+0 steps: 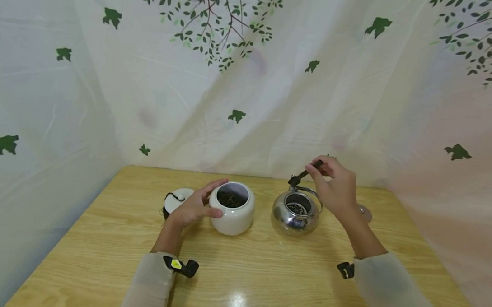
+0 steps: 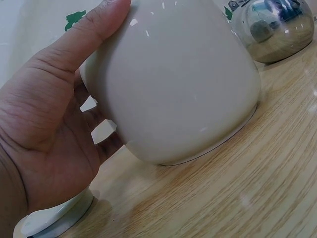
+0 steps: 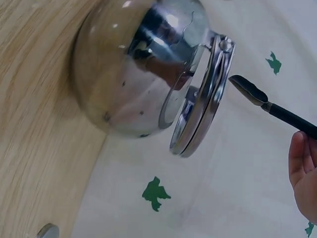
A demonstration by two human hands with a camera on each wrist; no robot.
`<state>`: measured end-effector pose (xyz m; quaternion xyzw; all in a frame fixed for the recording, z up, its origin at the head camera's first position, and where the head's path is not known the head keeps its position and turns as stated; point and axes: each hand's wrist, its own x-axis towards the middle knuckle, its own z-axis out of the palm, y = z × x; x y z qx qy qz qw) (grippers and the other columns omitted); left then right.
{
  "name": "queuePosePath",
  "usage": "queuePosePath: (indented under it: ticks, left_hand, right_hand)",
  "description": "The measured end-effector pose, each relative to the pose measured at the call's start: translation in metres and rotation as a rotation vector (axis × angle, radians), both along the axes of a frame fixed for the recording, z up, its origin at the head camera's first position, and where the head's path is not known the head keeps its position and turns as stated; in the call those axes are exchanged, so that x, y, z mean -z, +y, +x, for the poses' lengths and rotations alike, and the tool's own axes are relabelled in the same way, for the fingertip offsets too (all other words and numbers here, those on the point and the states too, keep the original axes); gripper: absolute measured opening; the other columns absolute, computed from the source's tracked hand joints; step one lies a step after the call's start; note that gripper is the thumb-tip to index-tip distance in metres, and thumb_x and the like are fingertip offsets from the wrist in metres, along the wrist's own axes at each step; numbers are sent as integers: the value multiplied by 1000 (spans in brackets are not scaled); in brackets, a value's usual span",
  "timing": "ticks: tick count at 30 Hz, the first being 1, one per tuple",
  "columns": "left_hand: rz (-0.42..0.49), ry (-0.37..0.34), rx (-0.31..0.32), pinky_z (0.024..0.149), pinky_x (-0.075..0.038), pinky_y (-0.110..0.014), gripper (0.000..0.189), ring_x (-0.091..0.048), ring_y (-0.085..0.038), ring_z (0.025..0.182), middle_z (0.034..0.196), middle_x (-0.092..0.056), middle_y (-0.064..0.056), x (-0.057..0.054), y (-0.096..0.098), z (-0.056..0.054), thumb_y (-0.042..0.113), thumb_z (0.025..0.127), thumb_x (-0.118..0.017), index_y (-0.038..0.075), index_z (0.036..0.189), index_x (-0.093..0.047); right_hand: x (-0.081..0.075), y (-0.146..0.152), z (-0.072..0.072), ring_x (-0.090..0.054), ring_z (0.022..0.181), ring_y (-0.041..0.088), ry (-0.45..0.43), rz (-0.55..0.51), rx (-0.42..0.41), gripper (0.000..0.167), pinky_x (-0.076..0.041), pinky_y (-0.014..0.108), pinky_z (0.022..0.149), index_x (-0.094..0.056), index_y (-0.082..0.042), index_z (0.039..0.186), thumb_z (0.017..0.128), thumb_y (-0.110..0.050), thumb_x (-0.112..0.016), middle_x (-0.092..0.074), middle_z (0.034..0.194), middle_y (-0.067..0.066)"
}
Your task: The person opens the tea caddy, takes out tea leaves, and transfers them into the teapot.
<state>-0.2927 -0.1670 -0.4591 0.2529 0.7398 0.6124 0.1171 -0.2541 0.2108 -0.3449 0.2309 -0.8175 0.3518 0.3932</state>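
Note:
A white ceramic jar with dark dried leaves inside stands on the table. My left hand grips its left side, thumb in front and fingers behind; the left wrist view shows the jar's smooth wall close up. To the right stands a shiny steel teapot, uncovered, with a strainer-like insert in its mouth and its handle raised. My right hand pinches the dark stick of a small black scoop. The scoop's head hangs above the teapot's rim, near the handle; whether it carries anything cannot be told.
A white lid with a black cord lies on the wooden table behind my left hand. A small round metal lid sits beyond my right wrist. White cloth printed with green leaves hangs around the table's back and sides.

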Motion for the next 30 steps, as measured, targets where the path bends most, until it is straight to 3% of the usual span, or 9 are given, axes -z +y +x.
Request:
queuePosePath:
  ticks: [5,12,17,22,30]
  left_hand:
    - [9,3,1,118,-22,-62,96,-33,-28,149,161,-38,7,0,-1,0,33,76,-92,34,157,-41]
    - [18,-1,6,118,-22,-60,100,-33,-27,149,161,-39,7,1,-1,-1,35,75,-93,28,159,-39]
    - [8,2,8,118,-22,-62,102,-32,-27,149,161,-38,6,-1,0,-1,36,75,-92,23,160,-37]
    - [2,-3,1,118,-22,-62,99,-32,-27,149,161,-39,6,-1,0,-1,32,77,-92,25,160,-38]
    - [-4,0,5,118,-24,-62,98,-32,-27,150,161,-38,4,0,0,-1,31,79,-90,24,160,-37]
  right_hand:
    - [-6,-29,-4,-75,79,22,-38,-52,-75,17,-53,13,75,-69,-1,104,92,-10,-78,-76,89,7]
    - [-10,-67,-8,-74,83,21,-62,-63,-176,17,-60,35,77,-68,-1,106,95,-13,-74,-75,92,8]
    - [-9,-87,-7,-72,84,17,-124,-77,-218,17,-60,34,78,-67,-4,106,97,-17,-73,-75,92,5]
    - [-4,-102,-10,-72,83,17,-177,-61,-259,17,-60,33,77,-67,-4,105,97,-17,-72,-74,92,5]
    - [21,-114,-21,-73,85,16,-241,74,-283,16,-59,34,76,-66,-6,106,98,-18,-70,-75,92,2]
